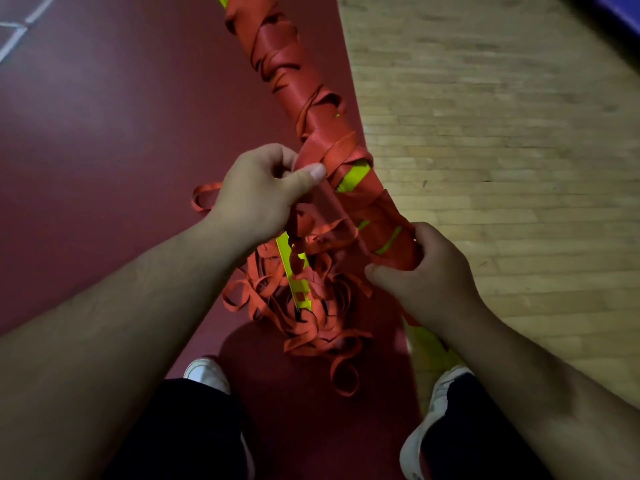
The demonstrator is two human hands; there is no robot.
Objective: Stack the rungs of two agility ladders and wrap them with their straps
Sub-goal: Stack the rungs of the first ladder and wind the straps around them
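A long bundle of yellow-green rungs (353,176) runs from the top centre down to the lower right, wound round with orange-red strap (294,64). My right hand (426,275) grips the bundle's near end. My left hand (263,192) pinches a stretch of strap between thumb and fingers against the bundle's middle. Below my hands a loose tangle of orange strap (308,320) lies on the floor, with another yellow-green rung (294,275) sticking out of it.
I stand on a dark red floor area (104,150) that borders pale wooden boards (502,133) on the right. My two white shoes (207,372) and dark trouser legs show at the bottom. A blue mat edge (616,12) sits at the top right corner.
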